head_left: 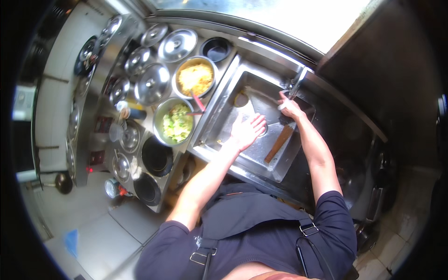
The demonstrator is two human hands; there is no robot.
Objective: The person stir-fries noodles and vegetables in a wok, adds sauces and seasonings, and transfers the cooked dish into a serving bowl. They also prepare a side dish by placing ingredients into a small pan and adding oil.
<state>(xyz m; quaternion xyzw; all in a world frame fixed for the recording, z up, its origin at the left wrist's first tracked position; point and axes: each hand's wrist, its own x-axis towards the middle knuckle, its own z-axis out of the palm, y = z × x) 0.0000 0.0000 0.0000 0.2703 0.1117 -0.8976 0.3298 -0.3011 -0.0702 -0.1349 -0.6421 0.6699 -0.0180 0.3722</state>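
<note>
Over the stainless steel sink [283, 173], my left hand [247, 132] is held palm up with its fingers spread and nothing in it. My right hand [291, 109] reaches to the end of the metal faucet [298, 80] at the sink's far right, thumb and forefinger apart. Whether it touches the faucet is hard to make out. A whitish blur, perhaps water or foam, shows by its thumb. Below it in the basin lies a brush-like tool with a flat brown wooden handle [279, 143]; its dark end is partly hidden by my right hand.
Left of the sink, a counter carries a bowl of chopped greens [177, 124], a bowl of yellow shredded food [195, 78], red-handled utensils [199, 102] and several lidded metal pots [152, 84]. A dark panel [368, 70] rises at the right.
</note>
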